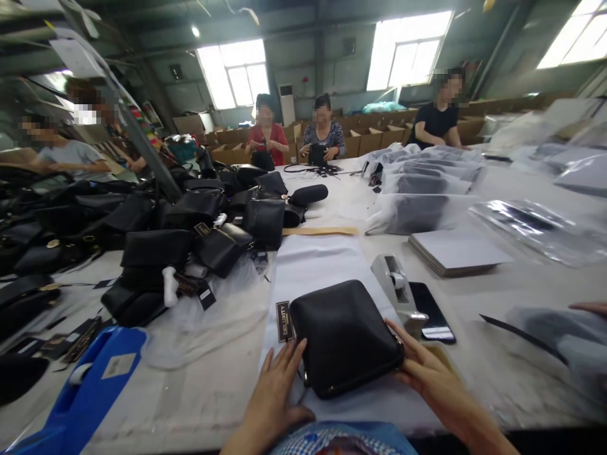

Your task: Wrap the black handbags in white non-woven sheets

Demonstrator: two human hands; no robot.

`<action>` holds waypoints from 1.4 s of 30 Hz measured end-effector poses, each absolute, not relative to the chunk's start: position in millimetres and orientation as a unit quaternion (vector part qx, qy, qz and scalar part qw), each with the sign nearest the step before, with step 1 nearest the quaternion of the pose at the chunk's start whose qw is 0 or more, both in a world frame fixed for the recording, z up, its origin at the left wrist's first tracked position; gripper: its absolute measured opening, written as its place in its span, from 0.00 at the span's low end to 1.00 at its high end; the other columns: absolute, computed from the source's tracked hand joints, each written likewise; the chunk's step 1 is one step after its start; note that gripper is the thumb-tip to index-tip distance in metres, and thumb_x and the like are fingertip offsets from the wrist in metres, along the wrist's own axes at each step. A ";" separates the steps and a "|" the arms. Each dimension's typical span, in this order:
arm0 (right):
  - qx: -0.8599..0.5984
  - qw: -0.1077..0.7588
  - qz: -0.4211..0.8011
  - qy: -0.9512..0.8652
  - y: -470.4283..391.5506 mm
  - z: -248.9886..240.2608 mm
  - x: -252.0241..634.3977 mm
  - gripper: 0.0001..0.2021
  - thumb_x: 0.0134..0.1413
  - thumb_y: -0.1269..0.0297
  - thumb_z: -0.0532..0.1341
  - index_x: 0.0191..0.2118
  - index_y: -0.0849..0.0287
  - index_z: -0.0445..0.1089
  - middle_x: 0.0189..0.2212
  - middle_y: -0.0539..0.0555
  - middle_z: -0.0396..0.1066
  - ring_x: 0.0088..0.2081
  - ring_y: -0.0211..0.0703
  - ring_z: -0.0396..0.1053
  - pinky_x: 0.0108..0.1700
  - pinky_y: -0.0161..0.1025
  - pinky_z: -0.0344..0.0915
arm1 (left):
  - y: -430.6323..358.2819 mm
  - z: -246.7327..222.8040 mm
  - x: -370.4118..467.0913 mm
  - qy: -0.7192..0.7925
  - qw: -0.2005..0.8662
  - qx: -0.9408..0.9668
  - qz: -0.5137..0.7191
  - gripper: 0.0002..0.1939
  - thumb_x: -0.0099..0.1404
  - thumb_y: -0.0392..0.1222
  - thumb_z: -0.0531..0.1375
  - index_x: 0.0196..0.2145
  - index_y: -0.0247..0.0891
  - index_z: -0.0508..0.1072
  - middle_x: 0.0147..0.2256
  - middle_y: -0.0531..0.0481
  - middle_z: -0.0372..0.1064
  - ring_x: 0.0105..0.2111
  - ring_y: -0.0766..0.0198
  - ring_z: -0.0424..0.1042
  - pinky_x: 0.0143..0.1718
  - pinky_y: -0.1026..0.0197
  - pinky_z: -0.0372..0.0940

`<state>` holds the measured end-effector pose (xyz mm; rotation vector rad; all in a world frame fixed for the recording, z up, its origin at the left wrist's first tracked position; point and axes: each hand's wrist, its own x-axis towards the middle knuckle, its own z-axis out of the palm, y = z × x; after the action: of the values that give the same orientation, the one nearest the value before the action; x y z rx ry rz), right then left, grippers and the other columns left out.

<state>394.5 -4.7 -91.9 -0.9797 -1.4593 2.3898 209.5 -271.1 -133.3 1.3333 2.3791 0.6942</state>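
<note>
A black leather-look handbag (344,338) lies on a flat white bag (315,259) in front of me. From its upper left side hangs a dark tag (284,321) with gold lettering. My left hand (279,388) rests at the bag's left edge, fingers spread and thumb apart, the fingertips touching its side and near the tag. At the lower right corner, my right hand (422,370) grips the bag's edge, with its fingers partly hidden behind it.
Many black bags (156,249) are heaped on the left, near a blue tape dispenser (95,385). To the right are a grey tape dispenser (396,284), a phone (431,313), a stack of white boards (458,249) and wrapped bags (417,212). Several people work across the table.
</note>
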 end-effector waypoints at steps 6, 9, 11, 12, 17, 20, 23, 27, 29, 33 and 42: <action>-0.304 0.099 0.856 -0.406 -2.8 -109.1 395.6 0.26 0.56 0.46 0.63 0.57 0.51 0.69 0.52 0.58 0.74 0.49 0.55 0.75 0.53 0.54 0.70 | -276.5 -139.5 203.8 0.841 0.079 0.459 0.276 0.44 0.63 0.35 0.59 0.69 0.54 0.42 0.57 0.44 0.69 0.55 0.50 0.69 0.65 0.31 0.43; -0.286 0.085 0.871 -0.390 -5.0 -107.9 384.1 0.28 0.58 0.37 0.55 0.50 0.55 0.74 0.49 0.61 0.76 0.47 0.57 0.75 0.51 0.56 0.71 | -277.0 -123.7 191.4 0.820 0.066 0.489 0.290 0.41 0.62 0.35 0.60 0.68 0.56 0.49 0.52 0.47 0.73 0.50 0.50 0.73 0.64 0.37 0.51; -0.304 0.107 0.856 -0.403 -8.4 -105.7 374.3 0.27 0.59 0.38 0.55 0.48 0.55 0.74 0.47 0.60 0.77 0.47 0.56 0.76 0.50 0.54 0.72 | -275.9 -112.2 184.7 0.804 0.078 0.513 0.289 0.40 0.61 0.34 0.60 0.67 0.57 0.53 0.51 0.47 0.74 0.48 0.51 0.75 0.58 0.47 0.64; -0.320 0.122 0.843 -0.415 -10.3 -105.4 369.4 0.24 0.58 0.40 0.57 0.47 0.54 0.74 0.47 0.59 0.77 0.46 0.54 0.76 0.49 0.53 0.72 | -275.2 -106.5 181.9 0.796 0.090 0.525 0.286 0.39 0.60 0.35 0.60 0.66 0.57 0.54 0.51 0.47 0.74 0.47 0.51 0.75 0.53 0.52 0.69; -0.342 0.173 0.809 -0.446 -19.4 -112.3 349.3 0.19 0.54 0.47 0.64 0.44 0.56 0.75 0.44 0.56 0.78 0.44 0.54 0.76 0.43 0.49 0.75 | -277.1 -79.3 164.0 0.789 0.161 0.540 0.246 0.45 0.55 0.35 0.63 0.66 0.60 0.53 0.49 0.49 0.75 0.41 0.52 0.77 0.43 0.60 0.71; -0.334 0.203 0.805 -0.446 -22.9 -113.9 337.9 0.19 0.54 0.48 0.65 0.45 0.57 0.75 0.43 0.56 0.78 0.44 0.54 0.76 0.43 0.50 0.75 | -284.2 -62.8 143.0 0.823 0.170 0.509 0.187 0.48 0.51 0.36 0.66 0.66 0.58 0.54 0.42 0.48 0.78 0.39 0.49 0.76 0.41 0.56 0.70; -0.320 0.240 0.800 -0.447 -22.0 -108.1 321.6 0.20 0.53 0.48 0.65 0.46 0.57 0.74 0.45 0.58 0.77 0.45 0.54 0.75 0.44 0.50 0.75 | -287.9 -48.8 116.2 0.857 0.117 0.488 0.115 0.38 0.53 0.39 0.66 0.61 0.55 0.65 0.41 0.46 0.77 0.42 0.45 0.74 0.49 0.48 0.66; -0.302 0.271 0.790 -0.460 -9.7 -102.6 291.0 0.24 0.54 0.48 0.65 0.52 0.56 0.70 0.48 0.57 0.76 0.46 0.53 0.74 0.45 0.49 0.75 | -275.1 -46.5 83.3 0.872 0.028 0.478 0.102 0.28 0.58 0.43 0.65 0.57 0.48 0.71 0.38 0.44 0.77 0.44 0.46 0.72 0.64 0.38 0.45; -0.314 0.270 0.779 -0.472 0.4 -105.7 276.7 0.27 0.54 0.48 0.65 0.57 0.55 0.67 0.48 0.57 0.75 0.46 0.52 0.75 0.44 0.48 0.76 | -262.4 -53.3 73.5 0.881 0.022 0.458 0.114 0.26 0.60 0.42 0.64 0.56 0.44 0.72 0.40 0.41 0.77 0.45 0.45 0.72 0.63 0.36 0.44; -0.331 0.219 0.750 -0.528 17.6 -118.1 271.9 0.37 0.54 0.50 0.65 0.66 0.54 0.54 0.48 0.57 0.76 0.44 0.49 0.76 0.47 0.50 0.75 | -241.4 -73.7 81.3 0.880 0.033 0.412 0.236 0.22 0.62 0.39 0.61 0.54 0.44 0.73 0.52 0.38 0.72 0.55 0.40 0.66 0.63 0.35 0.45; -0.130 0.132 0.346 -0.920 -1.3 -110.8 374.0 0.21 0.57 0.58 0.65 0.56 0.47 0.70 0.56 0.53 0.71 0.59 0.50 0.66 0.65 0.54 0.57 | -269.4 -117.1 163.5 0.765 0.253 0.485 0.340 0.29 0.51 0.53 0.71 0.51 0.50 0.76 0.53 0.43 0.71 0.54 0.43 0.66 0.58 0.42 0.59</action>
<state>374.0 -1.3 -110.8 -0.3779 -2.6698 1.0043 163.5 -269.4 -117.1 1.3188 2.0791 0.9255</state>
